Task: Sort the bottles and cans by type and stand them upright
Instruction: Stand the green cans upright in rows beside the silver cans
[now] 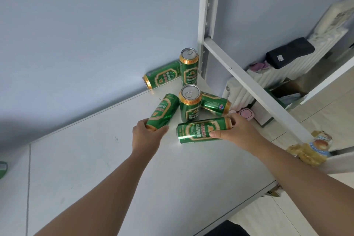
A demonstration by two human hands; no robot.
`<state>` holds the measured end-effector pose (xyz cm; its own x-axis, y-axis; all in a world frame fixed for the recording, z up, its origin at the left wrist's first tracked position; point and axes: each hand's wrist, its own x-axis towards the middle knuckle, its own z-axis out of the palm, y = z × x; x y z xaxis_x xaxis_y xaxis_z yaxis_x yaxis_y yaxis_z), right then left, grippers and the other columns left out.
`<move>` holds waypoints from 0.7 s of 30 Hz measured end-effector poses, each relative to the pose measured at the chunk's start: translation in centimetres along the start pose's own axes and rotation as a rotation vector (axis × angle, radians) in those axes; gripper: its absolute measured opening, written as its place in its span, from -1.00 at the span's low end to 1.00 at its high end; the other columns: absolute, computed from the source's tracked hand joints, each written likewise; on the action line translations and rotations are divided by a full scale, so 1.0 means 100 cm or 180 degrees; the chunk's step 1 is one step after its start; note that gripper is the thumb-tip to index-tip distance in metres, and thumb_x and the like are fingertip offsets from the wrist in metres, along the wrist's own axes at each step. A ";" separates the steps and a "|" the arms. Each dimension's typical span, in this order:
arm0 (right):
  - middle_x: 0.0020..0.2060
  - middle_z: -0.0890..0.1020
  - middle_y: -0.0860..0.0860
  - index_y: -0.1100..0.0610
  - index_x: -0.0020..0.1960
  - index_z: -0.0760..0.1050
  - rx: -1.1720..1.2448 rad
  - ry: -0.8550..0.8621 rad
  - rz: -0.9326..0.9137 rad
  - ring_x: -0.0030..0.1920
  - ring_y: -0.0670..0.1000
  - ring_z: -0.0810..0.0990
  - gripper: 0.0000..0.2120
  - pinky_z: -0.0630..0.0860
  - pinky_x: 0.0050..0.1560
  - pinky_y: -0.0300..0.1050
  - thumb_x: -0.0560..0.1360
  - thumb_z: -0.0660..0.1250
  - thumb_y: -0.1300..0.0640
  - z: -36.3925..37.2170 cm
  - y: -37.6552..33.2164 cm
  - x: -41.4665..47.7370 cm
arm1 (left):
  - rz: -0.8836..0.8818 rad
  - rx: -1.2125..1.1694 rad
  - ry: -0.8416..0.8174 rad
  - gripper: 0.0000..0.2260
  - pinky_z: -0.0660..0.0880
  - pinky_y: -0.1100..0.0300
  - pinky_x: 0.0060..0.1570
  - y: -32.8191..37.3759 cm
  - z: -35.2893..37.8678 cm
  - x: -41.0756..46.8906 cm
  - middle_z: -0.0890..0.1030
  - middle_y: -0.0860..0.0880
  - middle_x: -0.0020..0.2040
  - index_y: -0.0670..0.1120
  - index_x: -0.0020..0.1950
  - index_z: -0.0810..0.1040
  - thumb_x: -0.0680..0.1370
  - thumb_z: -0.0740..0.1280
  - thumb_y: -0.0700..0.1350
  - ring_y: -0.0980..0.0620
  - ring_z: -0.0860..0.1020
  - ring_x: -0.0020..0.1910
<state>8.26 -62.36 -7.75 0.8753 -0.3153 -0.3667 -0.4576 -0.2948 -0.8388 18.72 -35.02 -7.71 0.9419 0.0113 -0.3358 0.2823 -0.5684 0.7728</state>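
Observation:
Several green beer cans sit in the far corner of a white table (99,159). Two stand upright: one by the wall (189,67) and one nearer (190,103). One lies against the wall (162,77), another lies behind the nearer upright can (215,104). My left hand (148,136) grips the near end of a tilted lying can (162,112). My right hand (237,130) grips a can lying crosswise (201,130), thumb on its side.
A white metal shelf frame (247,80) rises at the table's right corner. A plastic bottle with a yellow and blue label (314,149) lies at the right edge. A green object (2,168) shows at the far left. A radiator with a black item stands beyond.

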 end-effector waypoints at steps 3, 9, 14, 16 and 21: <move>-0.06 0.70 -0.07 -0.02 0.14 0.53 0.0177 0.0054 -0.0130 -0.10 -0.11 0.71 -0.45 0.60 -0.11 -0.19 0.24 0.68 -0.03 0.001 -0.015 -0.003 | 0.0121 -0.0068 0.0117 -0.41 0.48 0.28 -0.31 0.002 -0.008 0.000 0.59 0.00 0.14 -0.02 0.37 0.46 0.42 0.55 0.14 0.10 0.61 -0.06; 0.03 0.68 -0.11 -0.05 0.18 0.54 0.0262 0.0132 -0.0505 0.00 -0.18 0.67 -0.52 0.59 -0.04 -0.29 0.34 0.64 0.02 0.011 -0.039 -0.013 | 0.0257 -0.0365 0.0350 -0.41 0.55 0.22 -0.11 0.013 -0.028 -0.006 0.62 0.07 0.13 0.08 0.42 0.44 0.45 0.55 0.09 0.13 0.60 0.01; 0.02 0.69 -0.13 -0.03 0.17 0.55 0.0274 0.0356 -0.0696 0.03 -0.19 0.65 -0.47 0.59 0.07 -0.18 0.27 0.66 -0.02 0.023 -0.049 -0.022 | 0.0397 -0.0325 0.0567 -0.39 0.60 0.10 0.07 0.017 -0.047 -0.015 0.61 0.09 0.17 0.09 0.42 0.45 0.42 0.57 0.09 0.09 0.61 0.08; 0.00 0.68 -0.15 -0.05 0.16 0.56 0.0219 0.0392 -0.0774 0.02 -0.21 0.64 -0.47 0.56 -0.01 -0.29 0.25 0.66 -0.04 0.029 -0.053 -0.026 | 0.0428 -0.0288 0.0662 -0.36 0.58 0.12 0.10 0.018 -0.052 -0.021 0.60 0.08 0.19 0.05 0.43 0.44 0.41 0.58 0.09 0.07 0.59 0.10; 0.02 0.66 -0.17 -0.11 0.16 0.53 0.0103 0.0240 -0.1013 0.04 -0.22 0.63 -0.44 0.58 0.05 -0.25 0.22 0.66 0.01 0.043 -0.064 -0.034 | 0.0586 -0.0118 0.0797 -0.36 0.55 0.21 -0.02 0.020 -0.061 -0.030 0.60 0.10 0.13 0.04 0.38 0.46 0.36 0.60 0.06 0.10 0.57 0.08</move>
<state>8.86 -55.51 -2.83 0.9590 -0.2782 -0.0544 -0.1568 -0.3609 -0.9193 17.53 -31.18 -1.92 0.9921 0.1158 -0.0487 0.1048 -0.5495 0.8289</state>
